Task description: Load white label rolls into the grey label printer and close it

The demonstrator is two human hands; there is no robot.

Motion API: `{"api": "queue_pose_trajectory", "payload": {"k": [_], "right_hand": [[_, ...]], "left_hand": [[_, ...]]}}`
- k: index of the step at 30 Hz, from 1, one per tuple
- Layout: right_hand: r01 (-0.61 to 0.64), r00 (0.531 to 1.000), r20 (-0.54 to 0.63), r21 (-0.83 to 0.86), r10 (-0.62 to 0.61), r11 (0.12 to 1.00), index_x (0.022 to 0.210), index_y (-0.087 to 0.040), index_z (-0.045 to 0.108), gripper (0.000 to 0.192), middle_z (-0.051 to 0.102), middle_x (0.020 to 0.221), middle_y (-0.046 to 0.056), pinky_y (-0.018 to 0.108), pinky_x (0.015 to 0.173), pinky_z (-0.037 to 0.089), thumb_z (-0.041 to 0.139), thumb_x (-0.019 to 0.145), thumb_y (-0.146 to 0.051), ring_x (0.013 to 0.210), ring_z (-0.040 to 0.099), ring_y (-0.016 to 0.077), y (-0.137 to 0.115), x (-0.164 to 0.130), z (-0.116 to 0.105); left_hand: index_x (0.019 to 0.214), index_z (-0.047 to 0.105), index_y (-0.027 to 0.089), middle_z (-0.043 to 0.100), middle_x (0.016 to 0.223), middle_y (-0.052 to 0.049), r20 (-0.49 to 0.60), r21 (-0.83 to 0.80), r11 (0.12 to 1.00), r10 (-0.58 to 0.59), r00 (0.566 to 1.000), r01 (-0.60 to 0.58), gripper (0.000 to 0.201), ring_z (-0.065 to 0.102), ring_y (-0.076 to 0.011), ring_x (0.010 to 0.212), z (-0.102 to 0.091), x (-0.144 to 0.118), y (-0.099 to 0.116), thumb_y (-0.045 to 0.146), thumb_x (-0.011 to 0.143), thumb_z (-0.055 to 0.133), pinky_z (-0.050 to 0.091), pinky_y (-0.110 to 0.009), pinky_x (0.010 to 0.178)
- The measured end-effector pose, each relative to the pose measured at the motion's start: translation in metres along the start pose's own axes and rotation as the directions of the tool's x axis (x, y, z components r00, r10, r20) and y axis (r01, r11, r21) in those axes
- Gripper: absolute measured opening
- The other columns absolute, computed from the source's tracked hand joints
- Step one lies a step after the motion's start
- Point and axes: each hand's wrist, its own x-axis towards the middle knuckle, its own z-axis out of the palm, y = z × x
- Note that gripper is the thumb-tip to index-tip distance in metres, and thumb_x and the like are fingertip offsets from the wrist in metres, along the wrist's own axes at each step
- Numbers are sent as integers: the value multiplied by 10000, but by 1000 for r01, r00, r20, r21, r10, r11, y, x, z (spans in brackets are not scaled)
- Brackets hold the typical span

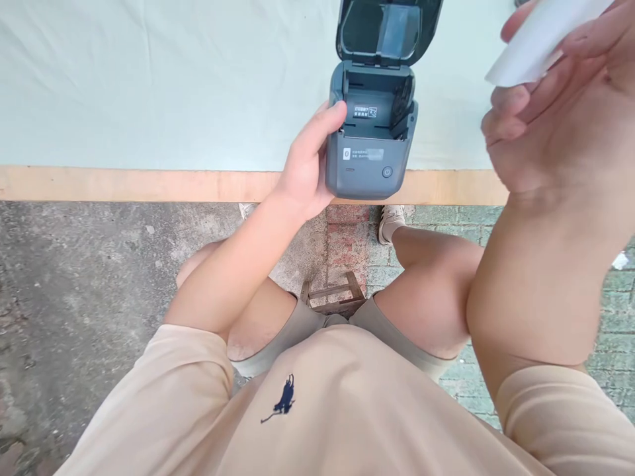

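A small grey label printer [370, 152] stands at the table's front edge with its dark lid [387, 30] flipped up and its paper bay showing bare. My left hand [307, 165] grips the printer's left side, thumb on the top rim. Raised at the upper right, my right hand [560, 112] holds a white paper roll [540, 39] between its fingers, apart from the printer.
The table [149, 86] carries a pale green cloth, with a bare wooden strip [124, 185] along its near edge. Below are my knees, a wooden stool [332, 297] and a concrete and brick floor [74, 284].
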Motion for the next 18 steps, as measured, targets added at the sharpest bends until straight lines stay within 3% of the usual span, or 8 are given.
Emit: {"api": "queue_pose_trajectory", "payload": {"k": [2,3,5,8,12,15,18], "right_hand": [[-134,981,-101,247,163,960,909,-248,499,456,554,865,46,254,400,178,465,458,-308,521,395,99,12,5,7],[-139,973,-139,284,184,949,899,-252,479,441,562,860,43,259,402,222,487,462,-306,528,426,107,19,6,11],[-63,978,-187,169,95,984,883,-258,453,348,579,885,37,274,443,346,549,555,-322,561,502,120,32,6,19],[-7,993,-122,-112,-6,994,886,-249,482,269,569,915,32,289,548,470,641,671,-284,680,578,141,48,3,22],[64,990,-79,-481,-116,874,958,-227,513,341,545,895,10,233,548,458,698,678,-163,808,544,141,52,1,12],[93,992,-20,-573,-127,814,967,-220,512,315,533,897,-10,245,649,473,705,721,-185,829,496,122,51,1,8],[101,994,21,-561,-108,822,1067,-220,504,401,534,940,-16,262,720,481,697,721,-155,812,477,107,51,1,8]], "left_hand": [[963,646,211,671,905,-41,-19,-35,999,-9,1000,8,291,609,-249,1125,0,0,1,408,879,449,539,-349,914],[985,646,217,670,862,-42,-27,-43,999,-20,999,19,290,613,-249,1118,0,0,1,408,874,458,537,-356,919],[1043,639,229,660,783,-37,-36,-47,998,-43,998,41,305,625,-249,1094,0,1,1,415,866,475,535,-365,922],[1070,632,232,643,711,-26,-18,-48,998,-32,999,32,315,650,-244,1040,-1,2,1,416,855,495,539,-355,906],[1068,629,231,627,660,-16,9,-38,999,-18,1000,19,323,676,-237,961,-3,4,-1,425,850,490,556,-336,848],[1071,629,246,638,667,-18,11,-15,1000,0,1000,0,340,678,-244,952,-4,4,-4,453,838,494,566,-335,805],[1009,647,264,663,723,-29,26,7,999,45,999,-46,315,661,-268,999,-4,5,-7,473,834,490,574,-353,766]]}}
